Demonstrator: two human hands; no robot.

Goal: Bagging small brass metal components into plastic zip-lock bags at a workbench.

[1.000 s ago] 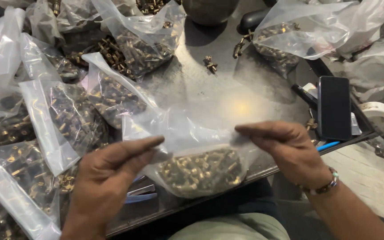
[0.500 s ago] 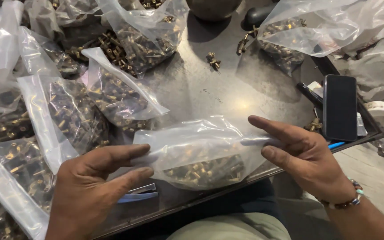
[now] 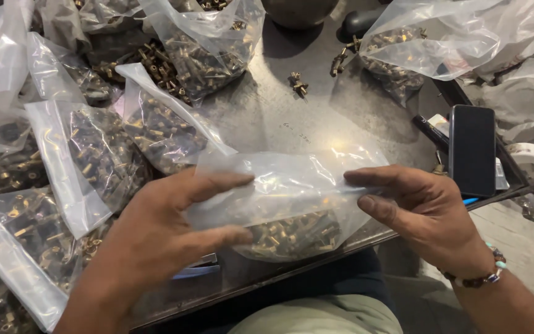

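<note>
A clear plastic bag (image 3: pixel 292 185) with small brass metal parts in its lower half lies at the near edge of a dark metal table (image 3: pixel 279 117). My left hand (image 3: pixel 156 241) pinches the bag's left side between thumb and forefinger. My right hand (image 3: pixel 421 210), with a beaded bracelet at the wrist, grips the bag's right upper edge. Both hands hold the bag's top flat between them.
Several more clear bags of brass parts (image 3: pixel 94 154) crowd the table's left and back. Another bag (image 3: pixel 440 37) lies at the back right. A black phone (image 3: pixel 472 148) and a pen (image 3: pixel 431 133) rest at the right edge. Loose parts (image 3: pixel 298 83) lie mid-table.
The bag has been turned and lowered onto the table edge. My hands slid along its top edge, and the left hand shifted up and rightward over the bag.
</note>
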